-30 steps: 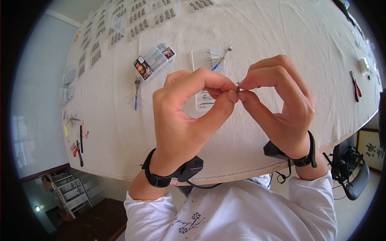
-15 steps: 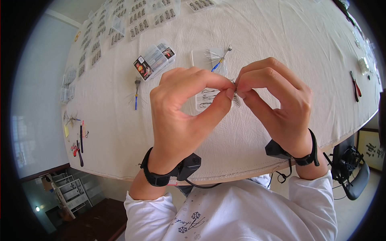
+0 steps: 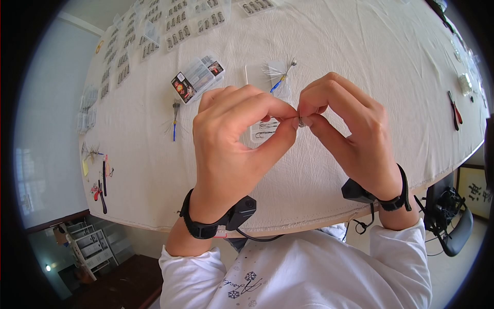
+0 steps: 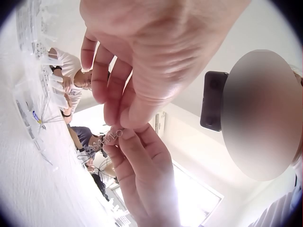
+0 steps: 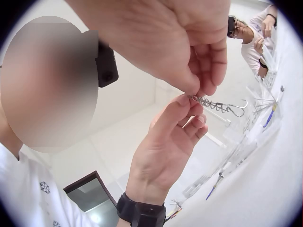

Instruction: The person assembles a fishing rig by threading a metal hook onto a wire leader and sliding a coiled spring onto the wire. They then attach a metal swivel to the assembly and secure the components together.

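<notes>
Between the fingertips of both hands is a small metal piece, a hook with a spring coiled round its shank (image 5: 215, 106); its bent end points away from the fingers in the right wrist view. The left hand (image 3: 226, 139) pinches one end with thumb and forefinger. The right hand (image 3: 355, 134) pinches beside it, thumb and fingertips almost touching the left ones. In the left wrist view the coil (image 4: 108, 139) shows at the fingertips. Below the hands lies an open clear box with hooks (image 3: 259, 135), partly hidden by the left hand.
A wire bundle with blue stem (image 3: 278, 84) lies on the box lid, another (image 3: 175, 121) further left. Stacked clear cases (image 3: 198, 77) stand behind. Rows of hook boxes (image 3: 178, 36) fill the back left. Pliers lie at right (image 3: 455, 110) and left (image 3: 102, 196).
Both hands have shifted slightly left and stay together at the small metal piece. The right hand's fingers have changed their hold on it.
</notes>
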The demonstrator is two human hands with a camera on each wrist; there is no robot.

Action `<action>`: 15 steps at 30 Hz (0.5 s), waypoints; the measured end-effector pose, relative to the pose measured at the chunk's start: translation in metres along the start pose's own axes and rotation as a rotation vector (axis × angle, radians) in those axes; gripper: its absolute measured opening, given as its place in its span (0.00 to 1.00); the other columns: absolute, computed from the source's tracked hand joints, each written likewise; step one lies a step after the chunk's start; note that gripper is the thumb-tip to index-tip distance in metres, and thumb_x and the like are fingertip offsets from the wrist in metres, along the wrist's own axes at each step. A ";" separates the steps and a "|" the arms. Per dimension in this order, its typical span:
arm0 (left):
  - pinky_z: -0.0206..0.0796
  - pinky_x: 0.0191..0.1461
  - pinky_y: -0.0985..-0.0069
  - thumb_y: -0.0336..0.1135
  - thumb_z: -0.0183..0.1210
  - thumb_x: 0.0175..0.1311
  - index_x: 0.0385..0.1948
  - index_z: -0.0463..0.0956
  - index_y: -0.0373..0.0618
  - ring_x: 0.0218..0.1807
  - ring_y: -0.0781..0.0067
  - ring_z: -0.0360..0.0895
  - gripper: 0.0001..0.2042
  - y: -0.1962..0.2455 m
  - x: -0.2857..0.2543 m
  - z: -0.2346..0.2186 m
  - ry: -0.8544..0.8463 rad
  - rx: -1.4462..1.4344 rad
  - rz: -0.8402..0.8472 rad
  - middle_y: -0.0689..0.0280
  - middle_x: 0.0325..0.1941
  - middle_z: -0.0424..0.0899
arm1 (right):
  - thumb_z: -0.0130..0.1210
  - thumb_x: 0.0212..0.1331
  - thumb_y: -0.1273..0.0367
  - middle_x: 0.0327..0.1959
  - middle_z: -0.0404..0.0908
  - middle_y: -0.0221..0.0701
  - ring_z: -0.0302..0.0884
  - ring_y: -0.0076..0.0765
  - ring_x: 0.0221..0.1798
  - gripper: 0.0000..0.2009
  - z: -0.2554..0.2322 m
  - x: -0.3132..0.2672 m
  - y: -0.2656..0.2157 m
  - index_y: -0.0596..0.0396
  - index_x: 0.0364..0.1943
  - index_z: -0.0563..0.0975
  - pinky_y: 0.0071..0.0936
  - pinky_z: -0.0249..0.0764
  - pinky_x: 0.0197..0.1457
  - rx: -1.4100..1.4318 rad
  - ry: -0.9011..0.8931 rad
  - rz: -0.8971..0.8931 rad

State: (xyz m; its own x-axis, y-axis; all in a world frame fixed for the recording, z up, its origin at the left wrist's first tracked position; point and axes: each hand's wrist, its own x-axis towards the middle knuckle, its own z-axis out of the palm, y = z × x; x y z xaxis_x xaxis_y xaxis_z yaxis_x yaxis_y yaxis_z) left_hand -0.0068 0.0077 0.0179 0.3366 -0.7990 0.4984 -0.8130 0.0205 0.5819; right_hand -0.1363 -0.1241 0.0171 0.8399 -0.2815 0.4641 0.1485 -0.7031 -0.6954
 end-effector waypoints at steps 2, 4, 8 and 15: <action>0.61 0.41 0.78 0.21 0.64 0.44 0.22 0.77 0.41 0.27 0.76 0.74 0.05 0.001 0.000 0.000 -0.007 0.016 0.006 0.69 0.23 0.79 | 0.55 0.46 0.85 0.30 0.74 0.34 0.74 0.35 0.33 0.08 0.000 0.000 0.000 0.62 0.30 0.71 0.26 0.72 0.37 -0.002 -0.001 0.000; 0.61 0.41 0.78 0.21 0.64 0.44 0.22 0.77 0.41 0.27 0.76 0.74 0.05 0.001 0.000 -0.001 -0.027 0.037 0.013 0.69 0.23 0.79 | 0.55 0.47 0.85 0.30 0.73 0.34 0.74 0.36 0.33 0.08 0.000 -0.001 0.000 0.62 0.30 0.71 0.26 0.71 0.37 -0.010 -0.020 0.014; 0.61 0.40 0.79 0.21 0.62 0.44 0.22 0.77 0.41 0.27 0.76 0.75 0.05 0.001 0.000 0.000 -0.041 0.014 -0.015 0.69 0.23 0.79 | 0.55 0.48 0.84 0.30 0.73 0.34 0.74 0.36 0.33 0.08 0.000 -0.001 -0.001 0.62 0.31 0.71 0.26 0.71 0.37 -0.010 -0.045 0.029; 0.64 0.39 0.81 0.18 0.59 0.46 0.22 0.76 0.39 0.29 0.78 0.75 0.04 -0.001 -0.002 0.002 -0.054 -0.178 -0.095 0.68 0.24 0.80 | 0.53 0.50 0.84 0.30 0.73 0.33 0.74 0.34 0.33 0.07 0.001 -0.001 0.001 0.62 0.31 0.71 0.25 0.71 0.39 0.116 -0.031 0.086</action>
State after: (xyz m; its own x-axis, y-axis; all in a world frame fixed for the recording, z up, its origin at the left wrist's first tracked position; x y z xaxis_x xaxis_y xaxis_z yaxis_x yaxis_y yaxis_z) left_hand -0.0079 0.0076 0.0154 0.3783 -0.8332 0.4032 -0.6800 0.0454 0.7318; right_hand -0.1368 -0.1237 0.0156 0.8674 -0.3160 0.3845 0.1332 -0.5969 -0.7912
